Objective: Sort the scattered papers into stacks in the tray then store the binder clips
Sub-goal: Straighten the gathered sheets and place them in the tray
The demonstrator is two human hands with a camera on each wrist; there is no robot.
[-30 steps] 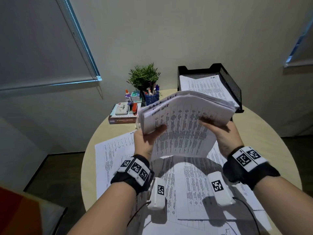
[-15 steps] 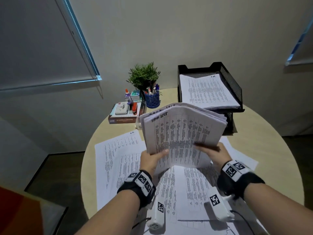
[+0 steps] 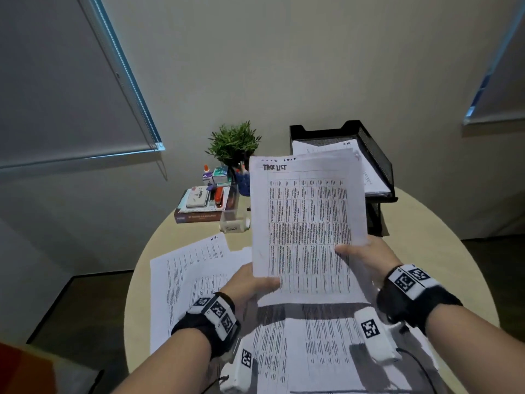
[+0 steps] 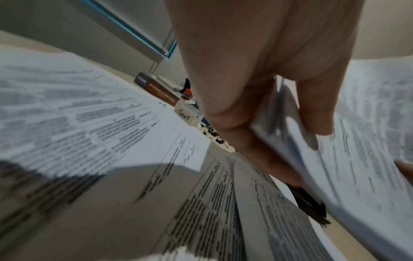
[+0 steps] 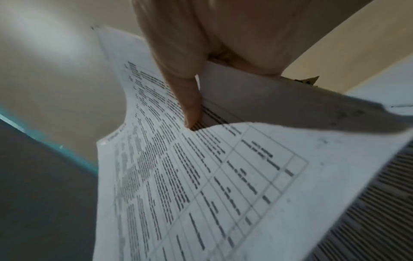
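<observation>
Both hands hold up a stack of printed papers (image 3: 308, 223) headed "TASK LIST", almost upright above the round table. My left hand (image 3: 252, 282) pinches its lower left corner; the left wrist view shows the thumb and fingers (image 4: 312, 109) clamped on the sheets (image 4: 357, 159). My right hand (image 3: 360, 254) grips the lower right edge, thumb (image 5: 190, 106) on the front page (image 5: 201, 185). Behind stands the black mesh tray (image 3: 372, 155) with papers (image 3: 372, 177) in its top tier. More loose sheets (image 3: 193, 277) cover the table. Small binder clips (image 4: 212, 134) lie beyond the sheets.
A potted plant (image 3: 233, 143), a blue pen cup (image 3: 243, 180), a book (image 3: 199, 216) with stationery on top and a clear box labelled "Small" (image 3: 234, 223) stand at the table's back left. The table's edge (image 3: 443, 243) curves round on the right.
The stack, curved over and raised towards the tray a second ago, has come back towards me and now stands straight and nearly upright. Both hands dropped lower with it.
</observation>
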